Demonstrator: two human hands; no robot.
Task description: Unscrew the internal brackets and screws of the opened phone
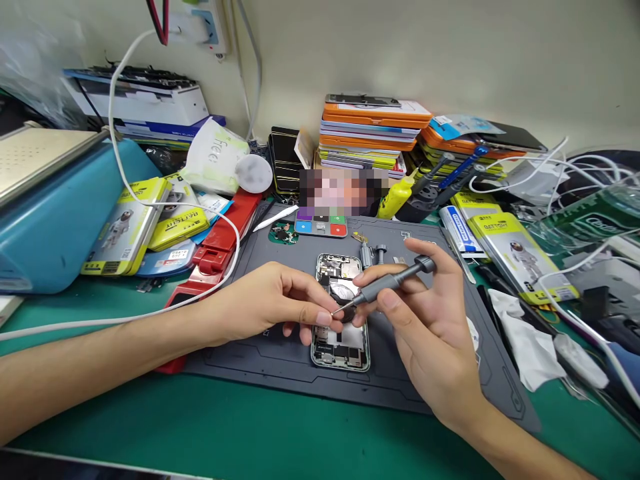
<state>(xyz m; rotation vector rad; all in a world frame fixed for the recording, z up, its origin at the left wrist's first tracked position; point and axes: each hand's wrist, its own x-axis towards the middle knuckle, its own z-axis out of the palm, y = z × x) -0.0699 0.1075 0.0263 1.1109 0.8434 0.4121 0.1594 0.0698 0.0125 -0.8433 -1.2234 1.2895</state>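
Note:
My right hand [435, 340] grips a grey precision screwdriver [385, 285], its thin shaft slanting down to the left. At the tip, the thumb and fingers of my left hand [280, 300] are pinched together; whatever they hold is too small to make out. Beneath both hands an opened smartphone [340, 359] lies on a dark grey work mat [235, 353], its inner parts exposed. My fingers and a dark part hide the phone's middle. Beyond the phone, another small grey screwdriver [367, 255] rests on the mat.
Yellow battery boxes [125, 227] and a red tool [210, 260] flank the mat on the left. A white cable [235, 250] loops over that side. Stacked orange cases [375, 120], a yellow glue bottle [397, 197] and a green plastic bottle [590, 217] stand behind and right.

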